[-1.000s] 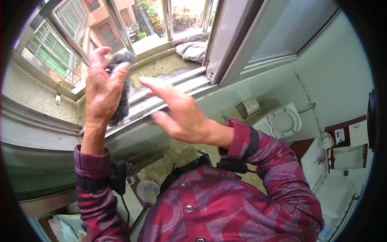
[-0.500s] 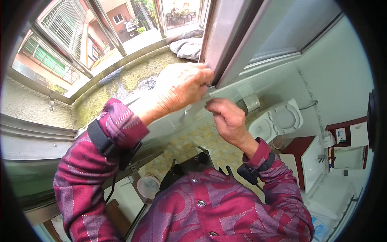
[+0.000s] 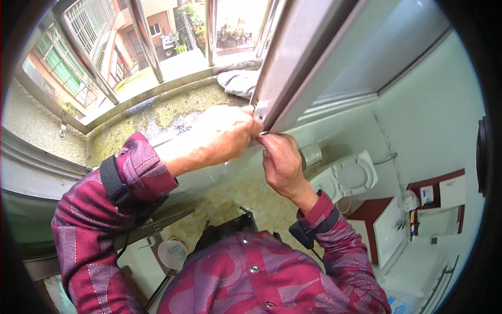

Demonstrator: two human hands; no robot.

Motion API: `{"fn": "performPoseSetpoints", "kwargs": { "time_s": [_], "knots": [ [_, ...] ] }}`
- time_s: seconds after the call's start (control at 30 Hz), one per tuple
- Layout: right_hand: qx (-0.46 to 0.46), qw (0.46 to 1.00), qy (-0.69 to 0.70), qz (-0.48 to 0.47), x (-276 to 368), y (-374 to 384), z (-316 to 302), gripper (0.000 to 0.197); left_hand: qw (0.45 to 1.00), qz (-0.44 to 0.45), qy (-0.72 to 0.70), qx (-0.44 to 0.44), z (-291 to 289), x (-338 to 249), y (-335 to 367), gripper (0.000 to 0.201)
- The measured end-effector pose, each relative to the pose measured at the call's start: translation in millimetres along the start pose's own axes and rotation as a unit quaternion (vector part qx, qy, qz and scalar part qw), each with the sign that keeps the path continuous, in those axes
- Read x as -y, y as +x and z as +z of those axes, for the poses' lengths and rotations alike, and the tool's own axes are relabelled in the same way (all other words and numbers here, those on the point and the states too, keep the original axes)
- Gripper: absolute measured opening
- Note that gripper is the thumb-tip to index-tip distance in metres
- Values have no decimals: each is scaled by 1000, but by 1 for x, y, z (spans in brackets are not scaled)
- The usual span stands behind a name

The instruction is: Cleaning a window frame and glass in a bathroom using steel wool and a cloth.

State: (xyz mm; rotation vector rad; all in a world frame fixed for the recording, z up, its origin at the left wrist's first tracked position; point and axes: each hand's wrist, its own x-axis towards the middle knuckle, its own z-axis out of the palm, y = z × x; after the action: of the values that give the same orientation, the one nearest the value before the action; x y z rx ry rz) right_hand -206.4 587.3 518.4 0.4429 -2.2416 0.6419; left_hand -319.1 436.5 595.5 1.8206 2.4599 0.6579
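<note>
My left hand [image 3: 225, 133] reaches across the sill to the lower corner of a pale metal window frame [image 3: 293, 68]. Its fingers are curled closed against the frame's edge; what they grip, if anything, is hidden. Just below and to the right, my right hand [image 3: 283, 165] is closed, thumb and forefinger pinched at the same corner and almost meeting the left fingertips. Whatever lies in that pinch is too small to make out. A frosted glass pane [image 3: 366, 57] fills the frame to the right.
Beyond the opening, metal bars [image 3: 144, 42] enclose a mossy ledge [image 3: 120, 131] with a grey cloth [image 3: 238, 82] on it. Lower down are a toilet [image 3: 355, 175], a white cabinet [image 3: 392, 230], a pale bucket [image 3: 172, 254] and a yellowish patterned floor [image 3: 225, 193].
My right hand has moved up to the frame corner and now meets the left hand there. The left hand sits lower in view, still at the frame, and the whole view has shifted.
</note>
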Motion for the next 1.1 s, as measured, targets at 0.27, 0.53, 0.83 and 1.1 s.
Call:
{"fn": "performPoseSetpoints", "kwargs": {
  "time_s": [0.27, 0.53, 0.83, 1.1],
  "knots": [
    [65, 993, -95, 22, 1, 3, -4, 50, 985, -45, -139, -94, -52, 34, -4, 16],
    [61, 996, -69, 13, 4, 7, -3, 44, 952, 28, -108, -285, -33, 20, 58, 13],
    [41, 995, -82, 39, -6, -1, 5, 43, 957, 57, -114, -260, -43, 7, 56, 9],
    [56, 995, -58, 55, 5, 7, 7, 43, 970, -49, -106, -211, 10, 28, 38, 9]
  ]
}}
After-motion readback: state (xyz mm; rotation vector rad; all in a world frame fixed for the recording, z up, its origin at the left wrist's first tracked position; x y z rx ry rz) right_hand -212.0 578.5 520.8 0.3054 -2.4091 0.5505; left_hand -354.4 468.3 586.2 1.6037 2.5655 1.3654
